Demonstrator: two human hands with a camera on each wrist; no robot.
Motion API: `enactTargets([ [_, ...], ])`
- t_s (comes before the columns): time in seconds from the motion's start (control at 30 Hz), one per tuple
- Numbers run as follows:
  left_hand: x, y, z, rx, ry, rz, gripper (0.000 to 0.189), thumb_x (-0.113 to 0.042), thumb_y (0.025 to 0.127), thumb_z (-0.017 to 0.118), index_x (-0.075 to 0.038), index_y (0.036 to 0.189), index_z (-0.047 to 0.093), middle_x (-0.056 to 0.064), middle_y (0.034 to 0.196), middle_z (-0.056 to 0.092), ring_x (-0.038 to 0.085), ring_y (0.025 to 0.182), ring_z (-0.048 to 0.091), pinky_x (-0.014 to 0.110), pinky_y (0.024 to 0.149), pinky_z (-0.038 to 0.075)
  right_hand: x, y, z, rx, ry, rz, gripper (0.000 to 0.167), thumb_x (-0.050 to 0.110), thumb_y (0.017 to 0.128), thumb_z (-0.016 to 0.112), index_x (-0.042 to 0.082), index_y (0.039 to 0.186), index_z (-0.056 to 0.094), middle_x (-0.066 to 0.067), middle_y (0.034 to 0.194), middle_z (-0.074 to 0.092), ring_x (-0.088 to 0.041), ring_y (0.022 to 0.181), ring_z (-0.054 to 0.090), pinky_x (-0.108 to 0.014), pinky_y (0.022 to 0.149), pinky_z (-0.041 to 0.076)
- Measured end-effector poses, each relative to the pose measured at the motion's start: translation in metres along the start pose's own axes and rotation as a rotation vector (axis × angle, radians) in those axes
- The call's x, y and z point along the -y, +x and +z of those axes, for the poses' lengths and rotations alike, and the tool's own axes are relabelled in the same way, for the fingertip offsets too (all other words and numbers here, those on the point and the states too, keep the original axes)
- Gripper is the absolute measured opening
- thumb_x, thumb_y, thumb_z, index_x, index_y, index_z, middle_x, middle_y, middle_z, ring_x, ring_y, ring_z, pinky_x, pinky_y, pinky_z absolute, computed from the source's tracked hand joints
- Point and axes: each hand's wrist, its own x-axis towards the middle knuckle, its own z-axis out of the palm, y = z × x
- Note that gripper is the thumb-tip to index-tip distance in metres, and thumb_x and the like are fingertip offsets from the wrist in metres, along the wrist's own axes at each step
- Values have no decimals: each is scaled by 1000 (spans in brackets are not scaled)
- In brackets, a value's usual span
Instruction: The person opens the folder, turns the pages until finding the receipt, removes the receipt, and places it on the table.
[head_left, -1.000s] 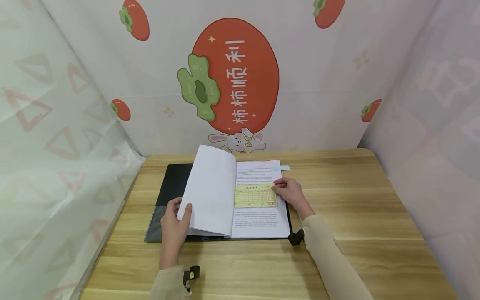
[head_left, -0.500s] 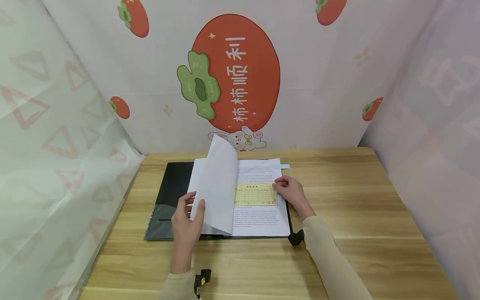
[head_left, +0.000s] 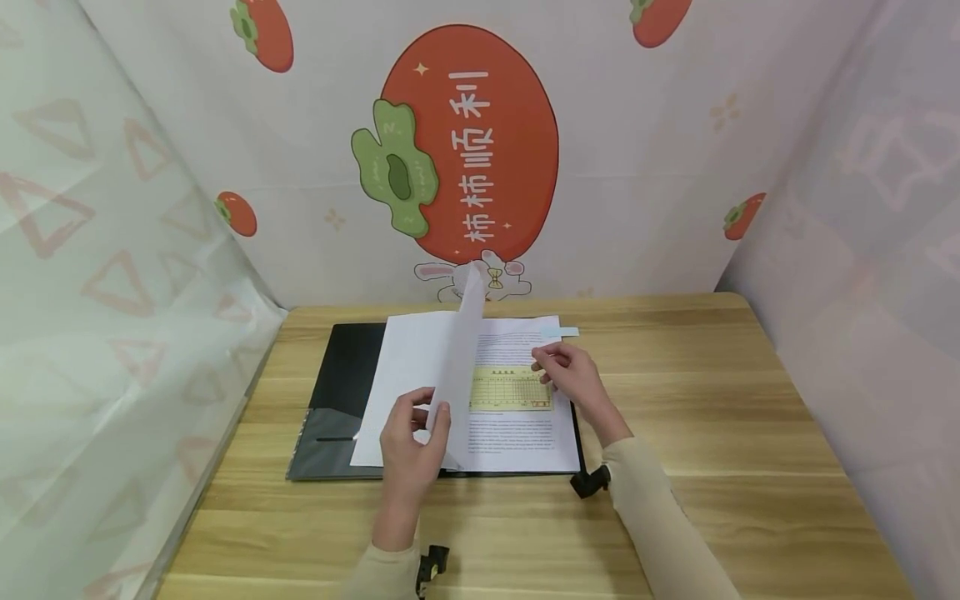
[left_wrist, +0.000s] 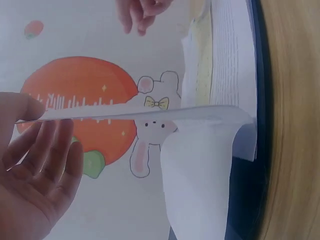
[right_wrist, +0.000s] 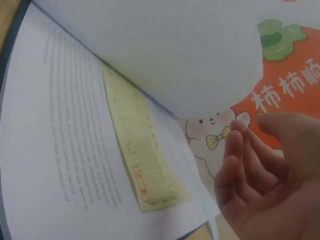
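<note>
A black folder (head_left: pixel 354 354) lies spread on the table with printed pages (head_left: pixel 510 446) in it. My left hand (head_left: pixel 414 437) pinches a white sheet (head_left: pixel 456 375) by its edge, between thumb and fingers. That sheet stands almost upright near the folder's middle; the left wrist view shows it edge-on beside the thumb (left_wrist: pixel 22 107). On the right-hand page lies a yellow printed slip (head_left: pixel 510 392), its left end partly behind the raised sheet. Over the slip's right end hovers my right hand (head_left: pixel 572 375), fingers bent and nothing between them, as the right wrist view (right_wrist: pixel 270 175) confirms.
A pale blue tab (head_left: pixel 560 332) sticks out at the upper right of the pages. A grey pocket (head_left: pixel 322 450) covers the lower left of the folder. Wooden tabletop (head_left: pixel 690 383) extends to the right, and a patterned cloth (head_left: pixel 637 167) hangs behind.
My left hand has carried the sheet rightward, from leaning left to nearly upright. My right hand has come off the slip's right end and lifted slightly. The slip stays in place.
</note>
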Motion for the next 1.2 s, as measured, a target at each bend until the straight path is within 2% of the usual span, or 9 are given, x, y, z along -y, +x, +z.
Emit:
enactTargets([
  [0.13, -7, -2, 11, 18, -6, 49, 18, -1, 95, 74, -2, 112, 67, 7, 100, 67, 15, 72, 63, 31, 64, 58, 10, -4, 1, 13, 24, -17, 33, 36, 107, 65, 5, 117, 71, -11, 102, 76, -21, 80, 67, -36, 71, 57],
  [0.3, -12, -5, 21, 50, -17, 74, 16, 0, 94, 74, -3, 109, 67, 5, 99, 66, 14, 76, 65, 31, 64, 59, 19, -9, 0, 24, 45, -25, 35, 37, 108, 63, 4, 114, 72, -10, 99, 76, -20, 75, 66, -29, 65, 55],
  [0.53, -17, -9, 33, 90, -8, 104, 25, 3, 91, 77, -5, 111, 66, 5, 101, 65, 15, 78, 66, 38, 65, 62, 33, -17, 2, 46, 96, -61, 46, 44, 108, 61, 1, 115, 71, -12, 97, 76, -19, 70, 64, -28, 62, 54],
  [0.67, -20, -13, 39, 127, 1, 110, 36, 5, 83, 82, -5, 113, 65, 6, 104, 64, 17, 82, 68, 35, 69, 61, 40, -20, 3, 59, 107, -84, 48, 45, 107, 61, -1, 115, 70, -15, 96, 76, -21, 67, 64, -25, 58, 53],
  [0.8, -23, -18, 46, 167, 19, 116, 43, 5, 77, 86, -5, 114, 65, 6, 107, 64, 17, 86, 67, 30, 72, 60, 40, -22, 2, 60, 133, -88, 41, 39, 107, 65, 0, 114, 69, -21, 98, 74, -25, 68, 63, -27, 58, 52],
  [0.87, -23, -19, 49, 179, 24, 119, 43, 4, 77, 86, -6, 113, 65, 5, 108, 64, 17, 87, 66, 29, 72, 59, 39, -22, 1, 61, 137, -90, 37, 36, 106, 66, 0, 115, 69, -21, 98, 73, -25, 68, 63, -29, 59, 53],
  [1.2, -23, -28, 60, 224, 43, 145, 45, 5, 75, 87, -5, 112, 65, 4, 111, 62, 18, 94, 65, 29, 79, 59, 32, -22, -4, 45, 139, -68, 27, 24, 104, 70, 0, 114, 69, -9, 90, 71, -21, 68, 60, -28, 60, 52],
])
